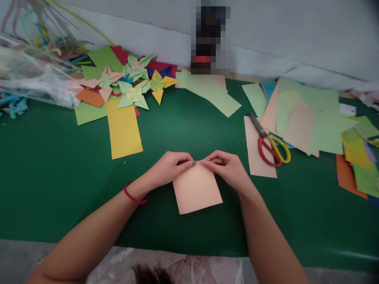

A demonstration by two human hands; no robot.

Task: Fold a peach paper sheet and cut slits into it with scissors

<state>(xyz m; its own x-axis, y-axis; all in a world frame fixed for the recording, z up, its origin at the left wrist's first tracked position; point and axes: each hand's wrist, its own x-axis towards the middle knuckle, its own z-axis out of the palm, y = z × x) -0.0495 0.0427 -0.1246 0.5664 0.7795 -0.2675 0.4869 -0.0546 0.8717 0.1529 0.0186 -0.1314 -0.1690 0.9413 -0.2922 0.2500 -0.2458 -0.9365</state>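
Left hand (170,169) and right hand (227,167) pinch the peach paper sheet (197,191) at its 12 o'clock, prolly to steady it; scissors (264,134) chilling at 2 o'clock.

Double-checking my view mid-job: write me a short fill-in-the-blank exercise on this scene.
1. The left hand and right hand hold a sheet of ____.
2. The scissors have one red handle; the other is ____.
3. The bracelet is on the ____ wrist.
4. The tabletop is ____.

Missing words: paper; yellow; left; green.
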